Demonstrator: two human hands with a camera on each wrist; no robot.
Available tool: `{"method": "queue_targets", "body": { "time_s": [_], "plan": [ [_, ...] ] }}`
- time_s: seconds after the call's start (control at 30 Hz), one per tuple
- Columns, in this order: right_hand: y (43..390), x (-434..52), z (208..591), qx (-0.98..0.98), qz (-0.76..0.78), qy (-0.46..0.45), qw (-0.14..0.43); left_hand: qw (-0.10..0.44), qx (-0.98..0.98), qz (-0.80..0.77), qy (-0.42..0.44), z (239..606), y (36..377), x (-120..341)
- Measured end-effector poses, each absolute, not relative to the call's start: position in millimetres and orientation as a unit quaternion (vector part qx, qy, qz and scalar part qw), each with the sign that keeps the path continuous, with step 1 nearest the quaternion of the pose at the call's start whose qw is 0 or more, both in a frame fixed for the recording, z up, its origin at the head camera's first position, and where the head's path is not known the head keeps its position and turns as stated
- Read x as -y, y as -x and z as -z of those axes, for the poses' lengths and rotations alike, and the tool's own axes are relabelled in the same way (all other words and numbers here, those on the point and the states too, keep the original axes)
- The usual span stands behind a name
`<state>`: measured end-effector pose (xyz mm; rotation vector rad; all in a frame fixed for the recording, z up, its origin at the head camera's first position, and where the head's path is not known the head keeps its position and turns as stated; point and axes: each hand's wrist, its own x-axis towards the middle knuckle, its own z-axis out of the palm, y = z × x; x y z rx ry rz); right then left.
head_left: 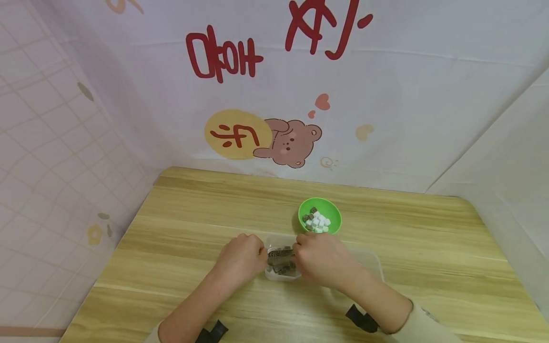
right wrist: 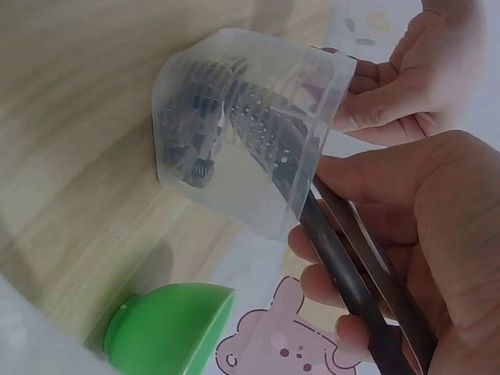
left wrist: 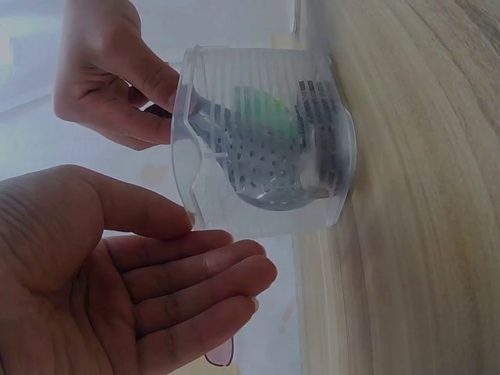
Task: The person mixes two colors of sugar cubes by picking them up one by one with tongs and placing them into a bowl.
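Note:
My left hand [head_left: 244,257] pinches the rim of a clear plastic container [left wrist: 266,219] between thumb and forefinger, its other fingers stretched out. My right hand [head_left: 323,259] grips dark metal tongs [right wrist: 340,269] by the handles. Their perforated head [left wrist: 262,160] is down inside the container, among dark brown cubes [head_left: 285,270]. Whether a cube is caught in the tongs cannot be made out. Just behind the container, a green bowl [head_left: 334,209] holds white cubes [head_left: 318,221] and a few brown ones.
A second clear plastic container or lid [head_left: 375,262] lies to the right, partly under my right forearm. Everything stands on a wood-grain table [head_left: 184,214]. A printed white cloth [head_left: 386,95] hangs behind it, with further cloth along both sides.

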<state>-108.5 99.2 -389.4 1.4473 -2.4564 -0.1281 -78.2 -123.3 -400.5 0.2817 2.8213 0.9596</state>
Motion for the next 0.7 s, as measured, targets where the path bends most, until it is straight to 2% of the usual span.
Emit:
{"method": "queue_targets", "body": {
  "time_s": [0.3,0.57,0.7],
  "plan": [
    [110,-101,387,0.853,0.040,-0.497,0.151,0.073,-0.941,-0.317,-0.096,400,78,124],
    [113,-116,379,0.876,-0.053,-0.457,0.144,0.069,-0.940,-0.320,-0.095,401,78,124],
    [116,-128,374,0.875,-0.088,-0.448,0.160,0.072,-0.940,-0.321,-0.092,400,79,123]
  ]
}}
